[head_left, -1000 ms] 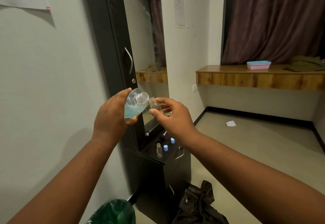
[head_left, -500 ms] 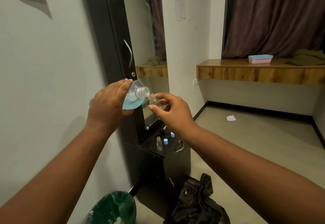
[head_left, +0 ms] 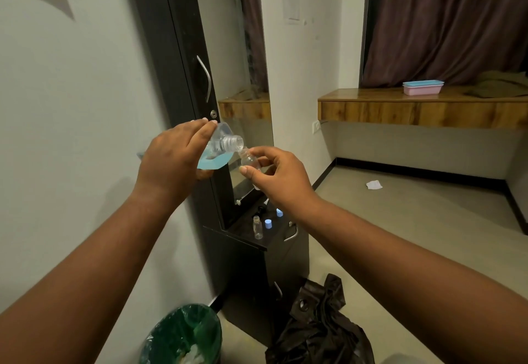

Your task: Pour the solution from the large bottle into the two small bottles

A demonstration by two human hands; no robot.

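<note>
Two bottles meet mouth to mouth in front of the dark cabinet (head_left: pixel 240 263): the large bottle (head_left: pixel 218 150), clear and uncapped, is tipped with its threaded neck pointing right and slightly down, and the pale blue solution (head_left: pixel 211 163) pools in its lower body, short of the neck. The left hand (head_left: pixel 175 160) grips this bottle from above, fingers curled over its shoulder and thumb beneath. The lip of the large bottle is touching or just above the open mouth of a small bottle (head_left: pixel 249 159), which is clear, tilted towards the large bottle, and pinched between the thumb and curled fingers of the right hand (head_left: pixel 278 176); whether any liquid is in it cannot be told. Below the hands, on the cabinet's top, a second small bottle (head_left: pixel 257 228) stands upright, uncapped and apparently empty, with two blue caps (head_left: pixel 268 223) just beside it to the right and a black cap (head_left: pixel 260 208) behind it. At the foot of the cabinet, to its left, stands a bin (head_left: pixel 185 335) lined with a green bag and holding pale scraps; to its right a dark cloth (head_left: pixel 317 326) lies crumpled on the floor. Well beyond the cabinet, on a wooden shelf (head_left: pixel 414 109), a pink tray with a blue one stacked on it (head_left: pixel 423 87) rests near the curtain.
</note>
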